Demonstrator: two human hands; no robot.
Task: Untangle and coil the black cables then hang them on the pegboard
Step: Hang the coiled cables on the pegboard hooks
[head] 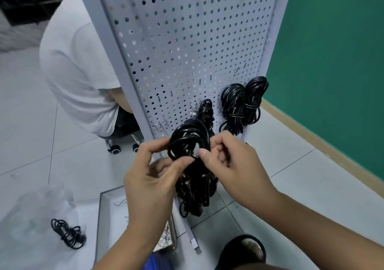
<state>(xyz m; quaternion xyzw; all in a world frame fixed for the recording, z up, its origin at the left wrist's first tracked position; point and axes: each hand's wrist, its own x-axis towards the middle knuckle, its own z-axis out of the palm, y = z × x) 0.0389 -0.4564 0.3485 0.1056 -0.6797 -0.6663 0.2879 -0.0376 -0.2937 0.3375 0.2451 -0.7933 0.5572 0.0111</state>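
My left hand (pixel 149 178) and right hand (pixel 230 165) each pinched one coiled black cable (pixel 187 138), held just before the pegboard (pixel 187 41); other coils (pixel 232 103) hung on it.

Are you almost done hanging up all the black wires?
Not quite. Done: the far-right coil, its neighbour coil and the middle coil hang on the pegboard. In hand: the left hand and right hand pinch the held coil, not yet hung. Left: the floor cable lies bunched, untouched.
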